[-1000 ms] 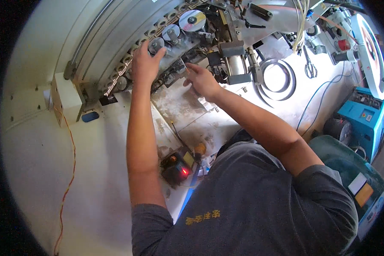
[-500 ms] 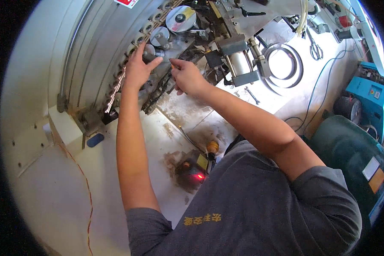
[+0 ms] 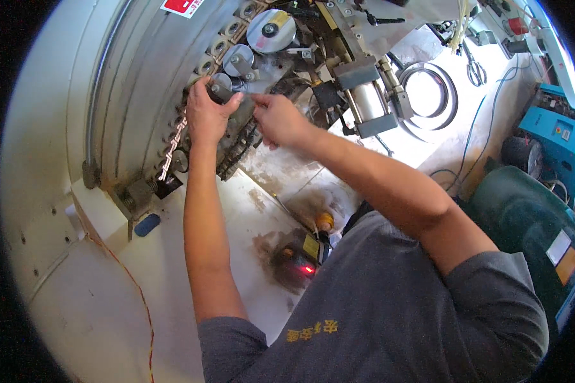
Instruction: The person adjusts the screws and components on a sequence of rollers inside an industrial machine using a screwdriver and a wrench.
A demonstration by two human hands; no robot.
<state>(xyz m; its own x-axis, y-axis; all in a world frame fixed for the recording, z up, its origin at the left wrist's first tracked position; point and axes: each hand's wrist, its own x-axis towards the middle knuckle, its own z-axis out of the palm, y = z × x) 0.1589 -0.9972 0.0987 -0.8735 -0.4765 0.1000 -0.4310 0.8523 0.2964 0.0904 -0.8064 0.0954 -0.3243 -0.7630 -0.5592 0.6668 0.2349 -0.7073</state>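
My left hand (image 3: 207, 118) is curved round a dark roller bracket (image 3: 218, 93) on the machine, its fingers on the far side and its thumb on the near side. Just above it a small metal roller (image 3: 222, 82) shows in part. My right hand (image 3: 279, 119) is closed close by, thumb and forefinger pinched towards my left thumb. Something thin seems to stick out of that pinch, but blur hides its kind. A second grey roller (image 3: 237, 60) and a larger shiny disc (image 3: 271, 30) sit further along the same row.
A block with a metal cylinder (image 3: 368, 100) stands right of my hands. Black rings (image 3: 428, 96) and scissors (image 3: 475, 70) lie on the white surface beyond. Below are a dark device with a red display (image 3: 297, 260) and a blue oval piece (image 3: 147, 225). A dark green bin-like container (image 3: 524, 210) stands at right.
My left hand has gone from spread fingers to a curved grasp round the bracket. My right hand stays pinched near it. The whole view has shifted slightly.
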